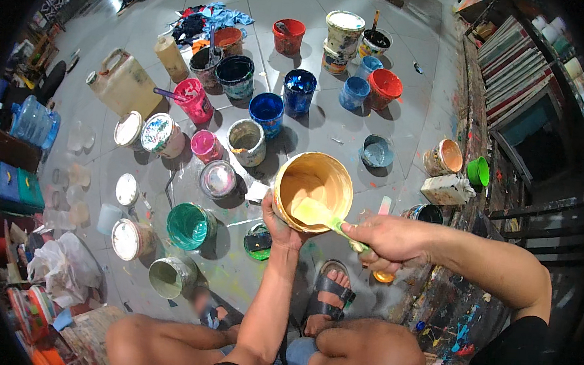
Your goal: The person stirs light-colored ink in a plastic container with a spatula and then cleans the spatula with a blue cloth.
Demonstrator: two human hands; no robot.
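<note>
Grey tiled floor [423,117], paint-spotted, crowded with paint tubs; jug [127,85] far left, rack of frames [513,72] along right side. Left hand [282,229] curled around lower side of the orange-cream paint tub [338,175], held tilted above the floor in front of the knees; right hand [392,243] closed around the green handle of a spatula [311,212], blade inside tub.

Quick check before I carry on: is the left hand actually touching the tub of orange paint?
Touching. The head view shows the left hand cupped against the near side of the tub, thumb against its outer wall.
</note>
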